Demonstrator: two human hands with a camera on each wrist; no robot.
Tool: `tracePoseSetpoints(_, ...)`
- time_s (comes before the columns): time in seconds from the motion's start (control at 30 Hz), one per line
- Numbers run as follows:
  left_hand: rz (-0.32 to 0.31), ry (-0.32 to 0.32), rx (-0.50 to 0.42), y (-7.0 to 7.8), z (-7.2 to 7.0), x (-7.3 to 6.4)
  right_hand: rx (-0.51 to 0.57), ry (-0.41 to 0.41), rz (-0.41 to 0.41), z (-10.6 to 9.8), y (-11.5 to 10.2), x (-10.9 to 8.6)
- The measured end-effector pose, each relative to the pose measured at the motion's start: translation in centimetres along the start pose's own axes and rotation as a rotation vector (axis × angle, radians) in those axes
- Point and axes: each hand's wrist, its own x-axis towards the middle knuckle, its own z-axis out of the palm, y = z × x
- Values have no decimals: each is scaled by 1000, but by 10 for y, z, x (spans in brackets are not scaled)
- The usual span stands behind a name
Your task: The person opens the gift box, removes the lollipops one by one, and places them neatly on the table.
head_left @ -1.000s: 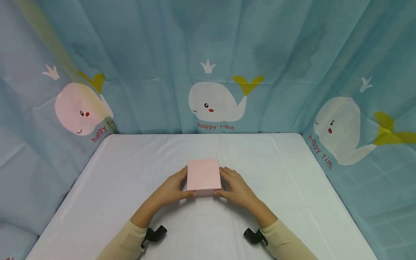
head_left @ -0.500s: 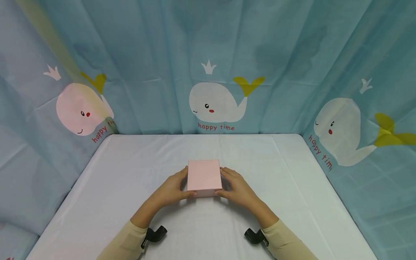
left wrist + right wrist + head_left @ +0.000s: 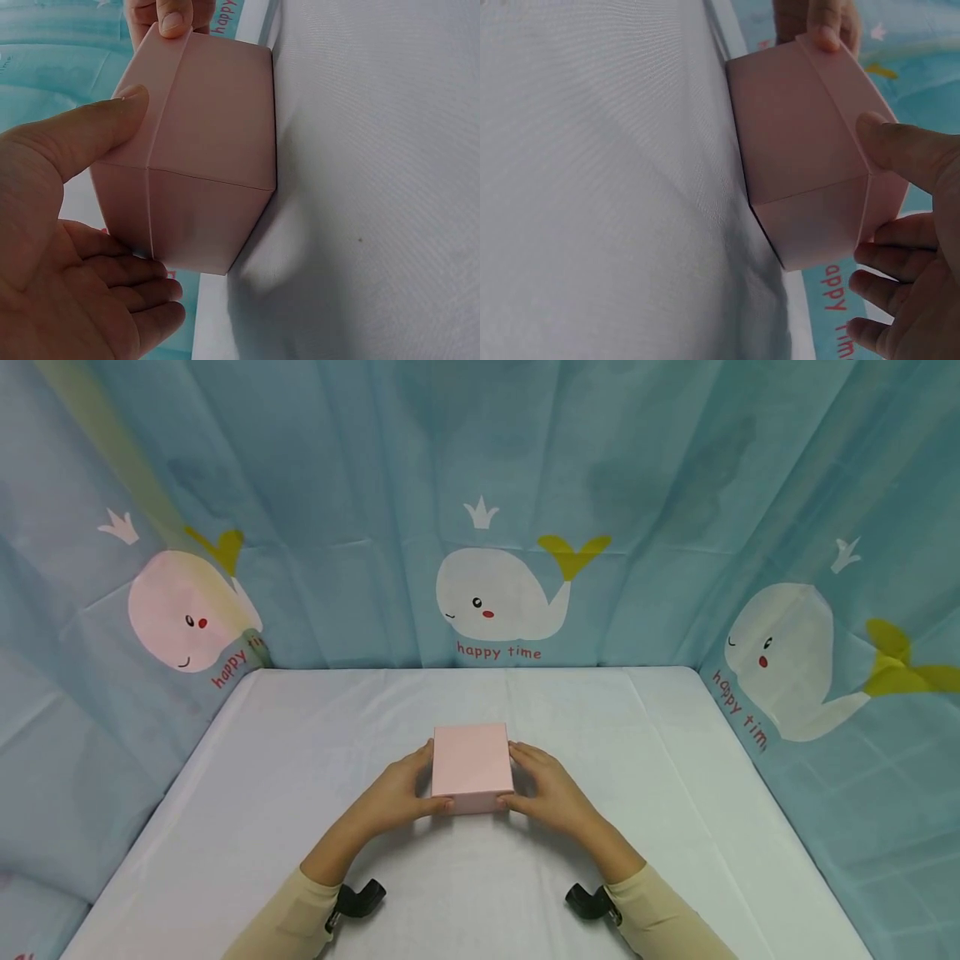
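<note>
A closed pink box (image 3: 470, 760) stands on a table covered with white cloth (image 3: 330, 710), around the middle from left to right and toward the near half. Its lid (image 3: 162, 78) has a straight lower edge that forms a line around the sides, with the body of the box below, its bottom on the cloth.

A person's two bare hands grasp the box from opposite sides. The left hand (image 3: 393, 797) holds it at the left: the thumb (image 3: 97, 131) lies on the near face of the lid, close to the left corner, and the fingers reach along the left side. The right hand (image 3: 555, 797) mirrors this at the right, its thumb (image 3: 904, 146) on the near face of the lid by the right corner and its fingers along the right side. Soft shadows fall on the cloth beneath.

Both forearms come in from the near edge in beige sleeves (image 3: 288, 918), and a small black device (image 3: 360, 900) sits at each wrist.

Beyond the table and along both sides hangs a light blue curtain (image 3: 337, 460) printed with three pale whales (image 3: 495, 597), at left, far centre and right, each with a yellow tail, a little crown above and red "happy time" lettering below, partly cut off at the left.
</note>
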Motion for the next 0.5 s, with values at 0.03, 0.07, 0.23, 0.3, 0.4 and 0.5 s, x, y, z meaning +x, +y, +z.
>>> tracePoseSetpoints(0.03,-3,1,2,0,0,0,5,2,-3,0,0,0)
tracePoseSetpoints(0.07,-7,1,0,1,-1,0,8,4,-5,-1,0,0)
tracePoseSetpoints(0.23,-23,1,-2,3,-3,-2,17,6,-2,-3,-1,0)
tracePoseSetpoints(0.3,-26,4,-1,4,-3,-2,15,8,-3,-4,-2,0)
tracePoseSetpoints(0.4,-28,14,-2,6,-5,-3,21,26,-19,-6,-3,-1)
tracePoseSetpoints(0.5,-9,32,-4,8,-5,-4,29,53,-42,-8,-4,-1)
